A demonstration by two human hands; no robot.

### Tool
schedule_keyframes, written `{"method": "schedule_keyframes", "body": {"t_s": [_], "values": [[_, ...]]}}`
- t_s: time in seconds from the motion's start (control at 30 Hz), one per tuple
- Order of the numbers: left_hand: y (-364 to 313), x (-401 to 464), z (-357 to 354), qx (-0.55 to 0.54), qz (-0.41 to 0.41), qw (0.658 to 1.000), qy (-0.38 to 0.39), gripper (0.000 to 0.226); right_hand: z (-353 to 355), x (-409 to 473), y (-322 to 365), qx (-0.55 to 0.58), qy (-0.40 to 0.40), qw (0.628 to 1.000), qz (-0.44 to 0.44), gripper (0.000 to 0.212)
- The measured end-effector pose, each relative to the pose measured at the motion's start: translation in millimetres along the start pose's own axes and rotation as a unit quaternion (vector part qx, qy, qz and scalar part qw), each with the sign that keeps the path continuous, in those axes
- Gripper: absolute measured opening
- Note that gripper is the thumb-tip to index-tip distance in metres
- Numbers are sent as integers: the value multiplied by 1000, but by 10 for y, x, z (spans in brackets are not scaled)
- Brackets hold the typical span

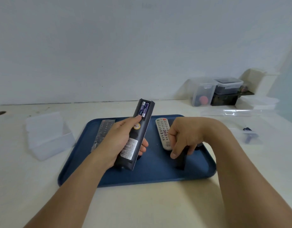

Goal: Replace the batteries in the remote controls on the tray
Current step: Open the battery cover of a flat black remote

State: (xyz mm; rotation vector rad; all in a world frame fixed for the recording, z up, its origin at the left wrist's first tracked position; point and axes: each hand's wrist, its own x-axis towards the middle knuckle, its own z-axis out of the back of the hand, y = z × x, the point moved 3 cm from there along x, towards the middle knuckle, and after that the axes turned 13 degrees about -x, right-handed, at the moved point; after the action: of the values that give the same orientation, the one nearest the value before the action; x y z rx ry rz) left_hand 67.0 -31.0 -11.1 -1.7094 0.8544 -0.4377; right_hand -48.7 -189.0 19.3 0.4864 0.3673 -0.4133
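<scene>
The long black plastic remote control (133,142), back side up with its battery bay uncovered, is held tilted above the blue plastic tray (142,176) by the left hand (119,142), fingers wrapped around its body and thumb pressing at the foot of two purple-and-silver batteries (143,109) seated in the bay. The right hand (184,137) is curled around a flat black piece (181,160), probably the battery cover, standing on the tray. A grey button-faced remote (163,134) and a dark remote (104,130) lie on the tray, seemingly still to do. A clear plastic box (46,134) sits left of the tray.
</scene>
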Motion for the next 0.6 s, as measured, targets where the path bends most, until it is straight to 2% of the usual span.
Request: {"method": "schedule_keyframes", "body": {"t_s": [0.17, 0.3, 0.43, 0.53, 0.6], "values": [[18, 15, -6, -29, 0, 1000, 10, 36, 7, -46, -37, -20, 12, 999, -24, 23], [26, 11, -2, -15, 1, 999, 32, 33, -11, -89, -24, -29, 33, 999, -24, 16], [17, 12, -1, -1, -16, 999, 35, 37, 30, -91, -49, -59, 11, 998, -8, 13], [22, 19, -3, -2, -29, 999, 42, 33, 80, -178, -48, -36, 9, 999, 18, 11], [31, 20, -14, -1, -34, 998, 45, 26, 142, -231, -10, -6, -42, 998, 53, 9]]}}
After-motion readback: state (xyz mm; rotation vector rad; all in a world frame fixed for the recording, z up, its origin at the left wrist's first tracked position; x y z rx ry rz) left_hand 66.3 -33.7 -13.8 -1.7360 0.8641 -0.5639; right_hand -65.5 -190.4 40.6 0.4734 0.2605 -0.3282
